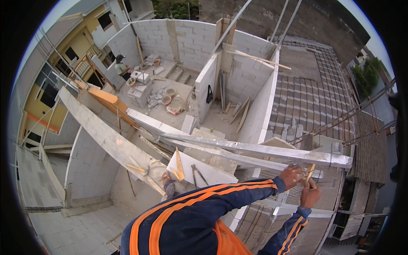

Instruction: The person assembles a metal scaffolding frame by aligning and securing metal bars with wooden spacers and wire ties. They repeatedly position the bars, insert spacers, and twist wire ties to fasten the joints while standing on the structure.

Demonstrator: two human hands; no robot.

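Note:
Both arms reach out to the right, toward the end of a long pale beam. My left hand is closed just under the beam, with its fingertips at a short yellowish strip. That strip stands nearly upright against the beam's side; its exact kind cannot be made out. My right hand is just below and beside the left, its fingers pinched on the strip's lower end. A second, thinner pale bar runs under the beam.
Pincers and a yellow wooden piece lie on a white board left of my arm. A hammer rests on a wide plank. Block walls enclose a lower floor, where another person stands near buckets. A tiled roof lies right.

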